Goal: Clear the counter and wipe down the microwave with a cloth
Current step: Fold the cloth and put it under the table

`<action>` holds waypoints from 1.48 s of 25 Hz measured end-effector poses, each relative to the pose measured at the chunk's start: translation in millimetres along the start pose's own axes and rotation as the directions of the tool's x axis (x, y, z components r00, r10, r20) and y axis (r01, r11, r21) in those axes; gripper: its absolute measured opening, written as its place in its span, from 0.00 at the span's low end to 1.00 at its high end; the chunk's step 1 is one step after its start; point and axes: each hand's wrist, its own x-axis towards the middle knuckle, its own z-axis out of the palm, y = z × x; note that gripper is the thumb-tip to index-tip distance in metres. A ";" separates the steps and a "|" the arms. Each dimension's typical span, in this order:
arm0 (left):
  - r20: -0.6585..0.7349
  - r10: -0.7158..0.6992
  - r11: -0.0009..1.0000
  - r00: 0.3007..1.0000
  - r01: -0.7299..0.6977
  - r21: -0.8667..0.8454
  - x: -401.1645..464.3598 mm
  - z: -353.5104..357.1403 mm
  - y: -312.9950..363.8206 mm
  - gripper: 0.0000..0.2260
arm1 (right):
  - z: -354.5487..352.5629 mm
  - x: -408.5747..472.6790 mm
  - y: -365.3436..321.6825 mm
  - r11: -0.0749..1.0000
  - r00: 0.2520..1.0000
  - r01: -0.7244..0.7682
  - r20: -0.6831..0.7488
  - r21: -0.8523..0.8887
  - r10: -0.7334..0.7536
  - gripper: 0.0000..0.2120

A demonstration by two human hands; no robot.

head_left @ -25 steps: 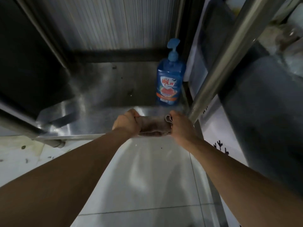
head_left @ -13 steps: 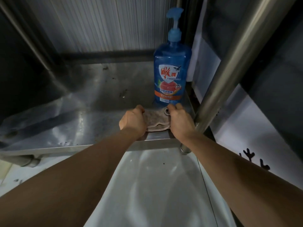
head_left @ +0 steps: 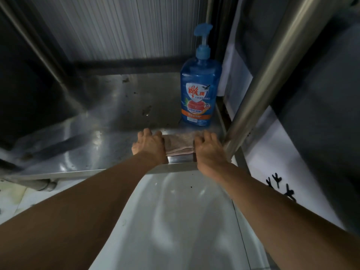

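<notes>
Two bare arms reach forward over a pale tiled floor (head_left: 175, 221) to a low steel shelf (head_left: 109, 121), the largest thing in view, its surface scuffed and spotted with dark marks. Behind it stands a ribbed metal wall (head_left: 116, 26). A thick steel post (head_left: 272, 71) rises at a slant from the shelf's front right corner, and a white panel (head_left: 272, 152) with small black marks runs along the right side beyond it.

At the back right of the shelf a blue pump bottle (head_left: 198, 90) with a red and orange label stands upright, just behind the hands.

A folded brownish cloth (head_left: 179, 145) lies flat on the shelf's front edge, in front of the bottle and near the post. The left hand (head_left: 150, 145) rests on the cloth's left end, palm down, fingers bent lightly over it. The right hand (head_left: 208, 147) lies on the right end in the same way, fingers curved down onto the fabric. Whether either hand pinches the cloth or only presses it, I cannot tell.
</notes>
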 end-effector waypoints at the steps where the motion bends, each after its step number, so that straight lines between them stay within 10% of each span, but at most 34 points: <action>1: 0.015 0.003 1.000 1.000 -0.003 -0.020 -10.3 -10.0 1.2 0.32 | -10.5 -9.4 -3.5 1.000 0.999 0.011 0.030 0.000 -0.011 0.31; 17: 0.195 0.098 0.991 0.976 -0.079 -0.104 -239.7 -265.3 42.5 0.28 | -322.5 -186.0 -23.3 0.998 0.982 0.001 0.191 0.062 -0.013 0.27; 37: -0.059 0.252 0.968 0.966 -0.252 0.009 -349.3 -594.9 128.8 0.27 | -666.3 -240.4 19.9 1.000 0.999 0.004 -0.043 0.007 -0.003 0.32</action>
